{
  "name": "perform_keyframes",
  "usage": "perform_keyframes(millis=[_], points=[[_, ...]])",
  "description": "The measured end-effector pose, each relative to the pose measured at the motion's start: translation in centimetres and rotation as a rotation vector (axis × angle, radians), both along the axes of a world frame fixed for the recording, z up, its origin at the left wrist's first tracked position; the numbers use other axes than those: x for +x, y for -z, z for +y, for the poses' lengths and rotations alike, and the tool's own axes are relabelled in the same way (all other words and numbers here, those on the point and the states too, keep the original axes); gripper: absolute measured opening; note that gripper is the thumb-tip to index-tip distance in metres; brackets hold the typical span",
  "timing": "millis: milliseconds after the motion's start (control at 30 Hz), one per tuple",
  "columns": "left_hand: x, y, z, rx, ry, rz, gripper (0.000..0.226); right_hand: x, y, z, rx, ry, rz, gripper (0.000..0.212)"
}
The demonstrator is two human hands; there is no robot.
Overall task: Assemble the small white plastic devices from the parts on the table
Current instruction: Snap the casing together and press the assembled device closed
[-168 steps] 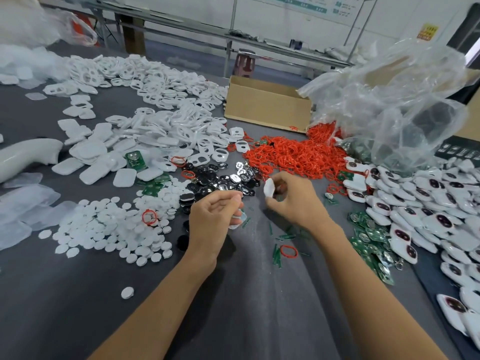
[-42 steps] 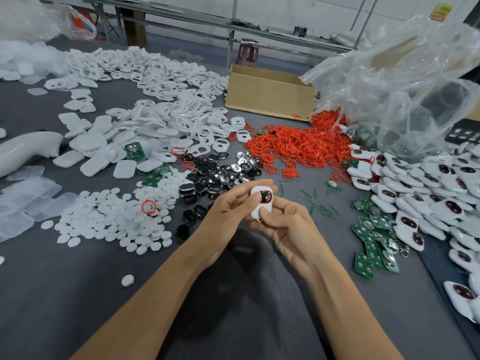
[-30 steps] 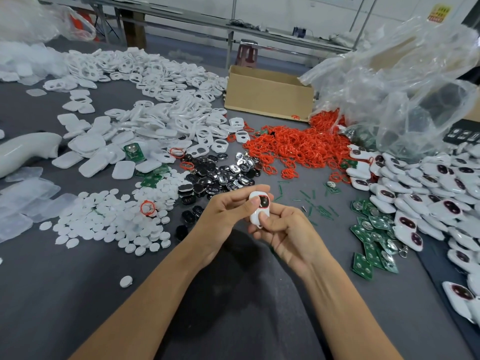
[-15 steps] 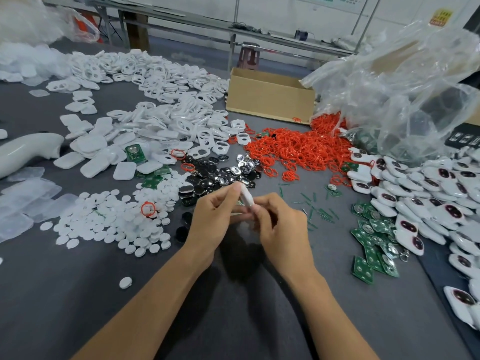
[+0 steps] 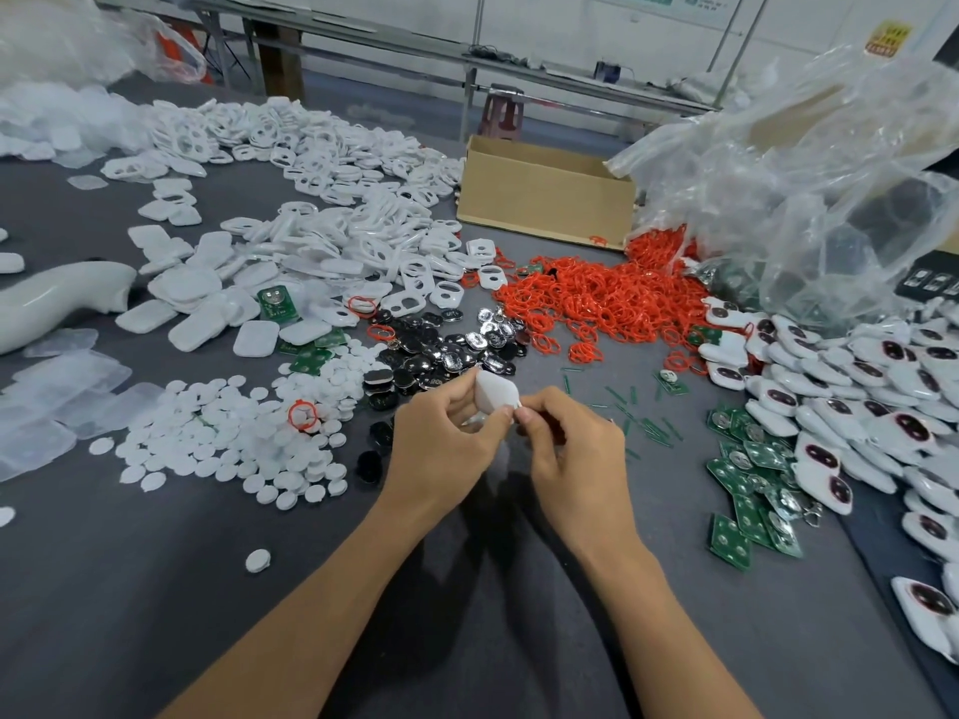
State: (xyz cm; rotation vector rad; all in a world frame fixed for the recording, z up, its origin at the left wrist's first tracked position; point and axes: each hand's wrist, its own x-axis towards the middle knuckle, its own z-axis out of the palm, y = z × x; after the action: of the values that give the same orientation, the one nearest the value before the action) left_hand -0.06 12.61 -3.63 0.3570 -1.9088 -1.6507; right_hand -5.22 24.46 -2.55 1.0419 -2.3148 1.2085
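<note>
Dark grey table (image 5: 129, 614) w/ heaps of parts; far bkgd has a metal-frame bench (image 5: 519, 59) and a white wall. Cardboard box (image 5: 545, 199) at far centre, inside hidden. Clear plastic bag (image 5: 809, 189) far right, crumpled, contents unclear. Red rings (image 5: 597, 298) lie near the box, white shells (image 5: 322, 241) far left, white discs (image 5: 223, 438) near left, green boards (image 5: 747, 490) near right. White device (image 5: 495, 391) is held just above table centre, plain rounded face up, tilted. L hand (image 5: 446, 448) fingers curl round its left side; R hand (image 5: 576, 454) thumb + forefinger pinch its near-right edge.
</note>
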Motion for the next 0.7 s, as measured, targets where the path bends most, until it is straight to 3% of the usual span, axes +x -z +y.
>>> perform_keyframes(millis=[167,467,633,700], points=[[0.0,-0.5,0.2,0.071,0.005,0.010,0.021,0.0,-0.1,0.1,-0.018,-0.034,0.005,0.010],[0.4,-0.9,0.4,0.085,0.012,-0.013,0.035,0.0,-0.1,0.3,-0.057,-0.155,-0.062,0.015],[0.4,-1.1,0.2,0.111,-0.073,-0.051,0.014,0.1,-0.3,0.1,-0.070,-0.202,-0.186,0.046],[0.4,-0.9,0.3,0.063,-0.056,-0.094,0.009,0.1,-0.2,0.0,-0.045,-0.206,-0.169,0.048]])
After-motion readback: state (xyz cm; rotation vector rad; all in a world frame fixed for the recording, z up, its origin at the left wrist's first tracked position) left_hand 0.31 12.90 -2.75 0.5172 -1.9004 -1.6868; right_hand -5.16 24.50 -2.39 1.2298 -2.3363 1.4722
